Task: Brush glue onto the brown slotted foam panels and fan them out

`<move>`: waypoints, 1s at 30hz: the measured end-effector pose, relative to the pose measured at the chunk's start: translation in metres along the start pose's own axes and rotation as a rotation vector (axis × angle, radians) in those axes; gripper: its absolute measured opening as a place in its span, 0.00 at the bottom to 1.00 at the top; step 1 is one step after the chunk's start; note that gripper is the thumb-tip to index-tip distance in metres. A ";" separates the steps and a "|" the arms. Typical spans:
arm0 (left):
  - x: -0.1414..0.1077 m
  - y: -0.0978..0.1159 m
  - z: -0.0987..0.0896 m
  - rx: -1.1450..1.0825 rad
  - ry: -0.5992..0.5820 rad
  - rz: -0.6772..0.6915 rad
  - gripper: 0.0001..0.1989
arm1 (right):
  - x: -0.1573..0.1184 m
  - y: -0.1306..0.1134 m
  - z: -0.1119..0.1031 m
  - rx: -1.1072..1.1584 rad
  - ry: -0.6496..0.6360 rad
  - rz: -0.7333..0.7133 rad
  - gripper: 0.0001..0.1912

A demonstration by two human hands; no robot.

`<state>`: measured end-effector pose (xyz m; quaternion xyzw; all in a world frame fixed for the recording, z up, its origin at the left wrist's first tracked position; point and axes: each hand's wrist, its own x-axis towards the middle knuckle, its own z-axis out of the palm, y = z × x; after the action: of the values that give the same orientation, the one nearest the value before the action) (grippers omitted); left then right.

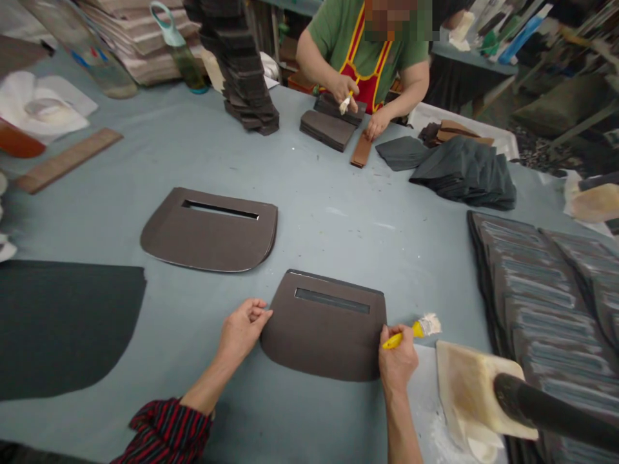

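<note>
A dark brown flap-shaped panel [322, 338] with a long slot near its top edge lies flat on the table before me. At its left edge my left hand [243, 328] is closed, thumb and fingers pinching the rim. My right hand [399, 361] is closed around a yellow-handled brush [416, 330], its pale bristles pointing right, while the fingertips touch the panel's right edge. Farther back to the left lies a similar slotted brown panel or small stack [210, 235]. A dark panel without a slot [68, 328] lies at the far left.
Right of my hand stands a stained pale container [459, 367] with a black cylindrical object [546, 399] over it. Slotted pieces [546, 290] overlap at right. Across the table [338, 200], a co-worker [319, 51] holds a brush. A dark stack [246, 77] and a wooden strip [72, 158] lie left.
</note>
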<state>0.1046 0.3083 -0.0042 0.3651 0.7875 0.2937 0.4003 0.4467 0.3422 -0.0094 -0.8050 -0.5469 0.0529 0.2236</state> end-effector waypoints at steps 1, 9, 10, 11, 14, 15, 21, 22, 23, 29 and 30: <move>0.001 -0.002 0.000 0.006 -0.007 -0.001 0.18 | 0.000 0.000 0.000 0.003 -0.003 0.001 0.15; 0.007 -0.007 0.003 0.106 -0.020 -0.015 0.21 | 0.000 0.003 0.004 0.010 -0.024 0.000 0.13; 0.007 -0.006 0.003 0.110 -0.022 -0.017 0.21 | 0.000 0.003 0.004 0.008 -0.027 0.002 0.12; 0.006 -0.004 0.003 0.116 -0.021 -0.018 0.21 | 0.000 0.003 0.004 0.007 -0.027 0.003 0.12; 0.005 0.000 0.003 0.147 -0.014 -0.028 0.21 | 0.000 0.003 0.005 0.011 -0.017 0.000 0.12; 0.005 0.001 0.002 0.158 -0.017 -0.034 0.21 | 0.000 0.003 0.005 0.017 -0.014 0.000 0.11; 0.007 0.004 0.001 0.271 -0.047 -0.093 0.23 | -0.001 0.002 0.004 0.063 -0.034 0.006 0.07; 0.007 0.004 0.001 0.307 -0.049 -0.094 0.22 | -0.001 0.002 0.004 0.062 -0.033 0.001 0.07; 0.008 0.005 0.001 0.342 -0.051 -0.090 0.22 | -0.001 0.002 0.004 0.061 -0.030 -0.004 0.06; 0.007 0.007 0.004 0.438 -0.052 -0.042 0.20 | -0.002 0.003 0.004 0.065 -0.011 -0.024 0.05; 0.007 0.006 0.004 0.447 -0.057 -0.039 0.20 | -0.002 0.003 0.004 0.064 -0.013 -0.024 0.05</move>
<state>0.1069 0.3179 -0.0051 0.4375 0.8284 0.0935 0.3370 0.4476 0.3408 -0.0147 -0.7906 -0.5558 0.0729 0.2465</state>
